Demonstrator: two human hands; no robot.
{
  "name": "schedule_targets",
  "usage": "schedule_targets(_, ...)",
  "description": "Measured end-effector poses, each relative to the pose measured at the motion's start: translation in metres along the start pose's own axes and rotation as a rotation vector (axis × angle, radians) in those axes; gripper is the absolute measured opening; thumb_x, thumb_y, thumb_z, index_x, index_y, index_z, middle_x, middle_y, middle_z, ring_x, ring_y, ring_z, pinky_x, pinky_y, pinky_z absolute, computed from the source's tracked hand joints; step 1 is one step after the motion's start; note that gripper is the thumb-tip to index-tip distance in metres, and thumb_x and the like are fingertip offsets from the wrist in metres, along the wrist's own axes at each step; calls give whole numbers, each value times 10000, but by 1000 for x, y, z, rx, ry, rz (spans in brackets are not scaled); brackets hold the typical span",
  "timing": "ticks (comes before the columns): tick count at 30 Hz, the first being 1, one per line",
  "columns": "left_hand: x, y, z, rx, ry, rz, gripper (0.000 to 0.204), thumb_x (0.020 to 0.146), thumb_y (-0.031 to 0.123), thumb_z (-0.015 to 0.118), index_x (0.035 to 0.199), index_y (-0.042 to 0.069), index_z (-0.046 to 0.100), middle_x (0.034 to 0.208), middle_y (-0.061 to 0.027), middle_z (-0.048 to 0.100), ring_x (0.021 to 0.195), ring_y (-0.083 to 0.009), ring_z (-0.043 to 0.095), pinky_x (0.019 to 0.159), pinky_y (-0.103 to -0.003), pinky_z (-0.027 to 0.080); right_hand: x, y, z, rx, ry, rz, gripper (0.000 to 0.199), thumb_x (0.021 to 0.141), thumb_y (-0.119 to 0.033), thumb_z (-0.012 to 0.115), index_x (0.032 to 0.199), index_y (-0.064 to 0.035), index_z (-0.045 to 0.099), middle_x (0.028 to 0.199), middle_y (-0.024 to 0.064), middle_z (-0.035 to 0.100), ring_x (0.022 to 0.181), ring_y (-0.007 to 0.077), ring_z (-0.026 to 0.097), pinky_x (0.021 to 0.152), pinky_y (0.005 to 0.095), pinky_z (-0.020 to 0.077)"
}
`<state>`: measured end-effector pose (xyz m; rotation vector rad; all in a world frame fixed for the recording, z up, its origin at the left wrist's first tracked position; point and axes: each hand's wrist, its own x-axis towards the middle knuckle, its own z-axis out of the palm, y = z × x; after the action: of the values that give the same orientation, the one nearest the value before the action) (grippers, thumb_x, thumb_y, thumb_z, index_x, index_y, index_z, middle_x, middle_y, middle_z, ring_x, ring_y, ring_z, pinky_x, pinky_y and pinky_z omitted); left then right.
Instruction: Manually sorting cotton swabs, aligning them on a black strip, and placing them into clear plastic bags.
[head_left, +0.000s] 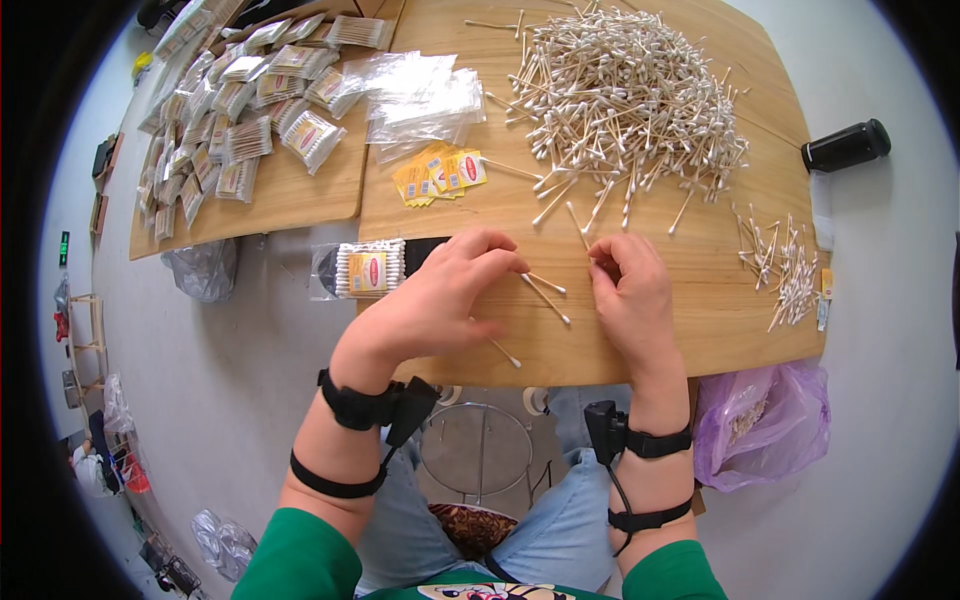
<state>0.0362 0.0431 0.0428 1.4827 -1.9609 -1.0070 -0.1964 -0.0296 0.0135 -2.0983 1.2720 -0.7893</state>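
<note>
My right hand [634, 290] is closed in a pinch on a cotton swab [577, 220], whose white tip points away from me. My left hand [450, 292] hovers low over the near table edge, its thumb blurred and apart from the fingers. Loose cotton swabs [547, 300] lie by its fingertips, and another swab [507, 353] pokes out below the thumb; what is under the palm is hidden. Left of that wrist, a clear bag packed with swabs and a yellow card [368, 271] rests by a black piece partly covered by the hand.
A large swab pile [625, 100] covers the far table; a smaller heap [785, 270] is at right. Clear bags [425, 100] and yellow cards [440, 174] lie far left of centre. Filled packs [240, 110] crowd the left table. A black bottle [846, 146] and purple bag [765, 420] are at right.
</note>
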Motion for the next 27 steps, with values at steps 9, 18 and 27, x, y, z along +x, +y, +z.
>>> schedule_targets(9,-4,-2,12,232,62,61,699,702,172,842,1335,100,555,1341,-131,511,1252,-353,492,1070,-441,402,-3,-5,1,123,-45,42,124,796,51,672,904,-10,660,859,135,656,772,291,632,692,383,509)
schedule_targets(18,20,-1,49,227,285,91,370,733,194,824,1029,74,638,1139,-96,582,1124,-314,547,968,-423,438,-4,6,-7,57,14,110,141,817,21,667,951,-18,679,878,118,634,772,274,628,689,370,512)
schedule_targets(27,23,3,56,248,338,57,264,730,166,809,866,68,605,949,-93,588,962,-311,580,844,-423,467,-1,-7,5,-132,-37,-87,102,783,-55,731,841,-60,648,832,93,598,851,307,587,735,419,478)
